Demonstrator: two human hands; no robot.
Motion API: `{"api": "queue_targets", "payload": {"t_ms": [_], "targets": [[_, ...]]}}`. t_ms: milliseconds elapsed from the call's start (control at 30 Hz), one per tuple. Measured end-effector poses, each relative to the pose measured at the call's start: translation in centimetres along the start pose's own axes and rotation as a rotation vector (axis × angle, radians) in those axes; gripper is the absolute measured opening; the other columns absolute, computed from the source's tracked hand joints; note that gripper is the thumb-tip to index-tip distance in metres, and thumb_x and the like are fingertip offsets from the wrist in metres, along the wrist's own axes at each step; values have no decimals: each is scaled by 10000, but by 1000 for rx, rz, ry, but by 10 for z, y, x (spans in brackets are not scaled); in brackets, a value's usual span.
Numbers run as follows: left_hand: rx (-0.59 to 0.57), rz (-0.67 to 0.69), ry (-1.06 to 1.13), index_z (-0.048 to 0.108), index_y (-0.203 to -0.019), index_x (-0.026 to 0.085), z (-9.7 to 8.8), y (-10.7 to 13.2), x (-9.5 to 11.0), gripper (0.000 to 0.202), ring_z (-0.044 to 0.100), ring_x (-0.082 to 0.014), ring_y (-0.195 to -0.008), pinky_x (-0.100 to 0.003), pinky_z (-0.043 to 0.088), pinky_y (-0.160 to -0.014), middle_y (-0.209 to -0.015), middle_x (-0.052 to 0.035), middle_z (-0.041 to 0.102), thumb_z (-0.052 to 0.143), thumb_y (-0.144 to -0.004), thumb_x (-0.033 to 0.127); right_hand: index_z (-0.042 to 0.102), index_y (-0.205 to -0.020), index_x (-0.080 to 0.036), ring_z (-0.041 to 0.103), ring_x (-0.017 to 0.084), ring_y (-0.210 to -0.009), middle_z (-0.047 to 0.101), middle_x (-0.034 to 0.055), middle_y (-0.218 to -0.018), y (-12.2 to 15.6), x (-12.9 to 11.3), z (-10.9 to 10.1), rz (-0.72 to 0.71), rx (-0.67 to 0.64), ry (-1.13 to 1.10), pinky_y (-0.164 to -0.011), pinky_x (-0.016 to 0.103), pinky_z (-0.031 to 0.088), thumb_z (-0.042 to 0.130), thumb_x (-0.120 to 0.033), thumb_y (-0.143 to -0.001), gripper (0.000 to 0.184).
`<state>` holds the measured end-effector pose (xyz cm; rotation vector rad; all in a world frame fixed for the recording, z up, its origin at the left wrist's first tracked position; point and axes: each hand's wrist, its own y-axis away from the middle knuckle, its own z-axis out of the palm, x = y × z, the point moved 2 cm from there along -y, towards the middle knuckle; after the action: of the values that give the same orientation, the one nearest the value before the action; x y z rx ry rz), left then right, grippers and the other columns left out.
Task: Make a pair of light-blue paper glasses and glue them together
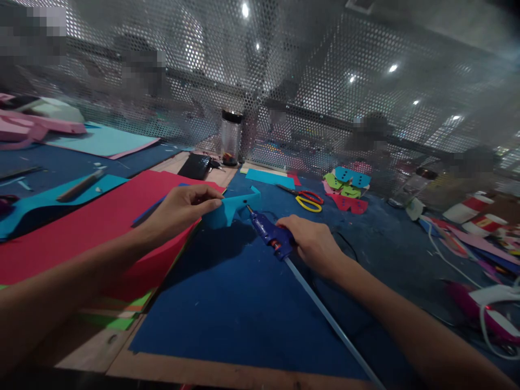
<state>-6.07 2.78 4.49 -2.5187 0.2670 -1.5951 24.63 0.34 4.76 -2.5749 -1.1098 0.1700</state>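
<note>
My left hand (184,206) pinches a light blue foam piece (231,208) and holds it just above the dark blue sheet (244,303). My right hand (311,241) grips a blue glue gun (270,234) with a long clear glue stick (325,309) sticking out behind. The gun's nozzle points at the foam piece and touches or nearly touches it.
A red sheet (89,227) lies at left with a craft knife (81,186) on a light blue sheet. Scissors (306,199) and coloured foam cut-outs (349,189) lie farther off. A phone (195,166), a jar (231,138) and a perforated metal screen (325,86) stand behind.
</note>
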Motion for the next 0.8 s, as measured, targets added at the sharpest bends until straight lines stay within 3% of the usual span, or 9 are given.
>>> {"api": "queue_targets", "payload": {"t_ms": [433, 800], "targets": [[24, -4, -4, 775, -991, 161, -3, -2, -2, 321, 665, -182, -798, -282, 498, -692, -881, -48, 771, 708, -867, 450, 581, -1255, -195, 717, 252, -1026, 738, 97, -1229, 3, -1, -4, 32, -10, -182, -792, 315, 482, 613, -101, -924, 346], [28, -34, 40, 776, -966, 177, -3, -3, -3, 322, 669, -183, -783, -283, 505, -686, -847, -41, 759, 729, -847, 472, 612, -1192, -226, 706, 224, -989, 723, 66, -1146, 4, 4, 11, 109, 14, -396, -812, 286, 477, 597, -221, -976, 217]]}}
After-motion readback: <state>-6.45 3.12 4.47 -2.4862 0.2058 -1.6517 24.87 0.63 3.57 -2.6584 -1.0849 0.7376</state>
